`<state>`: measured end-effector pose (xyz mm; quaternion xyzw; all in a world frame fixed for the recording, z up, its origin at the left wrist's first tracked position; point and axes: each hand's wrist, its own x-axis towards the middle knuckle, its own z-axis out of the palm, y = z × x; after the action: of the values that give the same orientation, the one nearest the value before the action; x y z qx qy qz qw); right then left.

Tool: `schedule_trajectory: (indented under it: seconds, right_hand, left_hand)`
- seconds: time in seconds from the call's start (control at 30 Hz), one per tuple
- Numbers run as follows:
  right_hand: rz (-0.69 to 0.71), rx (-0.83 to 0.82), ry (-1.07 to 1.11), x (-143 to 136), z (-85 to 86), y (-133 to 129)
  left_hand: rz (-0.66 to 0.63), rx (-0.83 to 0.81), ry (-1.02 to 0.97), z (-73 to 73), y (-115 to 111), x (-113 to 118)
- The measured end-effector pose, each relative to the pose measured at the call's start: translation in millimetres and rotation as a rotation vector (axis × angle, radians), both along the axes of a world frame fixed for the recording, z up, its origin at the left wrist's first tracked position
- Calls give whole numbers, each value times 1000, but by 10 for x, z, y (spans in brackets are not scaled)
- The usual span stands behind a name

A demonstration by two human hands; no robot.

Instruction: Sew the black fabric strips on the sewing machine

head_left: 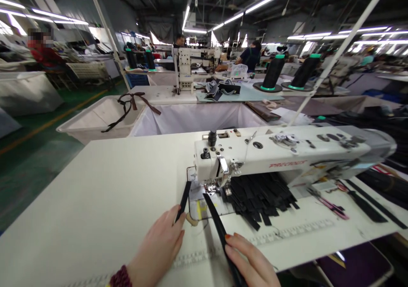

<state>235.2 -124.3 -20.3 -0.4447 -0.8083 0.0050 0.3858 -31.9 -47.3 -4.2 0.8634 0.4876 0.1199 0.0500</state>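
Observation:
My left hand (164, 240) is closed on a short black strip (184, 198), whose far end points up beside the needle plate. In my right hand (250, 259) is a longer black strip (217, 221); its tip lies just in front of the presser foot (211, 188), and its near end runs out of the bottom of the view. The white sewing machine (255, 155) stands beyond both hands. Under its arm lies a pile of short black strips (261, 195). My right thumb is hidden.
Scissors with pink handles (333, 206) and a black-handled tool (366, 206) lie right on the white table (127, 193). A printed ruler (306, 232) crosses its front. Behind are a pale bin (92, 115), another sewing machine (188, 68) and black thread cones (273, 72). Other people sit farther off.

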Motion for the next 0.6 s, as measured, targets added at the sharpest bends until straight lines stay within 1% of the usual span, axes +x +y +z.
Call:
schedule_trajectory:
  seconds: [0.07, 0.13, 0.2, 0.27, 0.33, 0.4, 0.43, 0.5, 0.6]
  right_hand:
    - [40, 35, -35, 40, -17, 77]
    - [76, 89, -44, 34, -27, 157]
    - [97, 115, -87, -9, -15, 237]
    - [118, 113, -172, -67, 8, 310]
    - [113, 115, -221, -123, 16, 371]
    - [96, 119, -220, -173, -7, 420]
    - [84, 119, -213, -197, -26, 442]
    - [55, 120, -200, -240, -65, 480]
    - [11, 110, -193, -287, -86, 531]
  left_hand:
    - [31, 44, 35, -49, -93, -66]
    - [77, 64, 63, -65, -129, -165]
    - [123, 52, 82, -26, -96, -253]
    - [139, 61, 108, 58, -11, -285]
    - [81, 118, 116, 153, 96, -234]
    - [-35, 151, 81, 222, 197, -106]
    - [-97, 138, 55, 240, 242, -24]
    - [-193, 73, 15, 238, 322, 143]
    - [-257, 6, 0, 158, 423, 313]
